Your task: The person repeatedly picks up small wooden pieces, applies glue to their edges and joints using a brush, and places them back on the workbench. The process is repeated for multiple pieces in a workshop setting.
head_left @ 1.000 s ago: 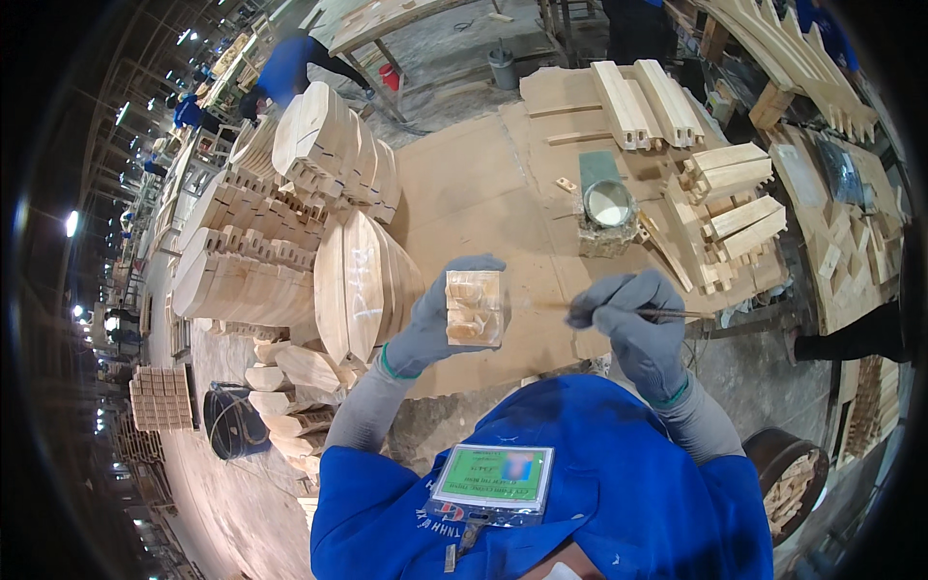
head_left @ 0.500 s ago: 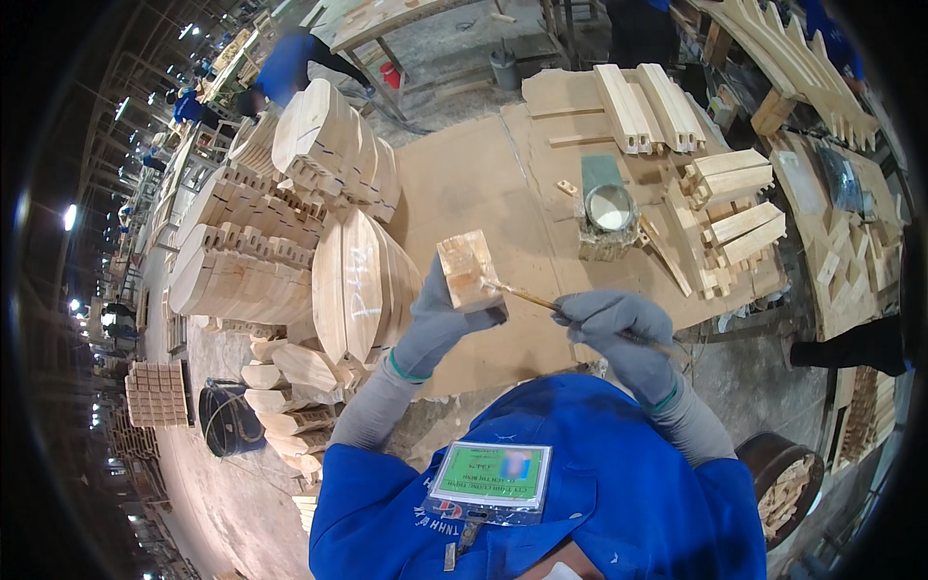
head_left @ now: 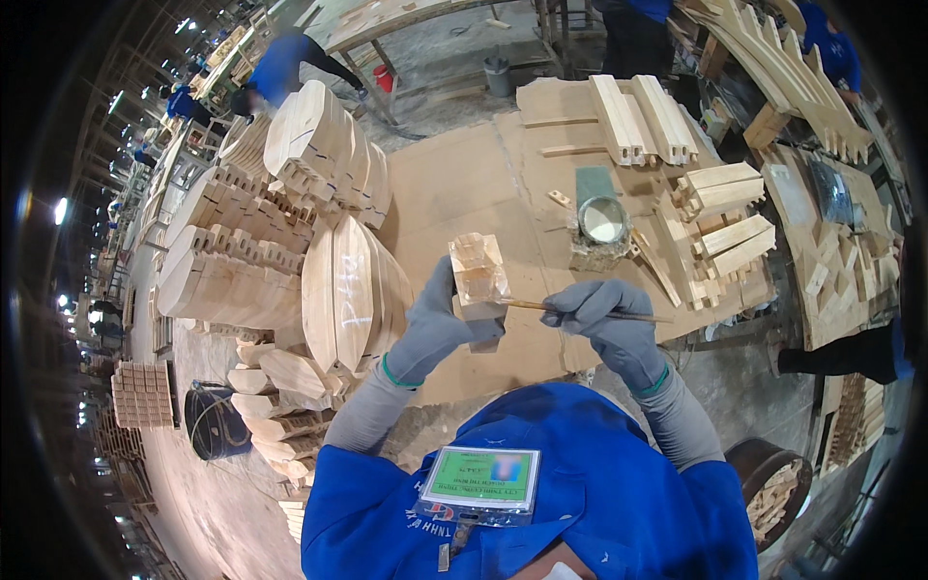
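Observation:
My left hand (head_left: 437,329), in a grey glove, holds a small pale wooden block (head_left: 478,271) up over the workbench (head_left: 454,184). The block's upper face looks wet and shiny. My right hand (head_left: 611,327), also gloved, grips a thin stick-like brush (head_left: 527,305) whose tip touches the lower edge of the block. A round open tin (head_left: 603,219) with whitish contents stands on the bench just beyond the block.
Short wooden pieces (head_left: 720,208) and long slotted rails (head_left: 643,116) lie on the bench at right. Stacks of curved wooden panels (head_left: 319,184) stand at left. A dark bucket (head_left: 215,422) sits on the floor. Other people in blue (head_left: 280,63) work at the far end.
My left hand has turned and raised the block, and the brush tip has come from the right hand's side onto the block's lower edge.

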The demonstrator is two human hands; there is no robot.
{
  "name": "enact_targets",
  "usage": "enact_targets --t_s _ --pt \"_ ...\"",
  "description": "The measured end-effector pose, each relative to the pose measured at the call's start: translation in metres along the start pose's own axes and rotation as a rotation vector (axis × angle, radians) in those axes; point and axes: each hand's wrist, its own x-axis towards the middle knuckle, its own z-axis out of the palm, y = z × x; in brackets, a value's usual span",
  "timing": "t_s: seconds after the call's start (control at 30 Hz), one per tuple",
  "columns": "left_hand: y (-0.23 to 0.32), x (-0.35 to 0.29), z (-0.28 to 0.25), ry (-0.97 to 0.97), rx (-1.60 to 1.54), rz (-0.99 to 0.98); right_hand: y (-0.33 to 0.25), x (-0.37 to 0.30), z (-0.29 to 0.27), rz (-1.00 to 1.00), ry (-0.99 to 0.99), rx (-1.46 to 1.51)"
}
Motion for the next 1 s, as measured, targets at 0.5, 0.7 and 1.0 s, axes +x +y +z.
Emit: enact_targets --t_s 0.5,0.7,1.0 --pt "0.033 0.091 -0.010 0.131 0.189 0.071 -0.036 0.024 -0.046 0.293 0.347 0.186" --pt "0.009 0.262 0.001 -0.014 0.966 0.461 -0.068 0.005 -0.097 0.154 0.696 -0.092" --pt "-0.120 0.475 0.069 -0.261 1.771 1.046 -0.094 -0.040 -0.202 0.010 0.927 -0.029"
